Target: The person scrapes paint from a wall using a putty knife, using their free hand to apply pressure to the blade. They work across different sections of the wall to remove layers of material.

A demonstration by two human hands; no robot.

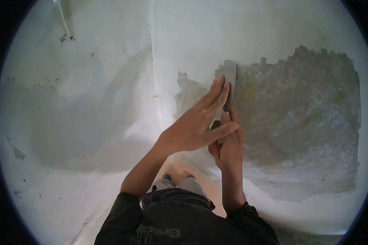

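Observation:
A metal scraper [232, 73] lies with its blade against the wall, at the upper left edge of a bare grey patch [290, 118]. My right hand [230, 143] is wrapped round its handle, which is mostly hidden by the fingers. My left hand [196, 122] is stretched out, its fingertips resting on the blade and its thumb reaching across to my right hand. Around the patch, the pale coating [200, 36] has a ragged edge.
A wall corner [153, 61] runs down left of my hands. The left wall [90, 81] has a cable [63, 18] at the top and small chipped spots. Below, my feet stand on an orange-brown floor [178, 166].

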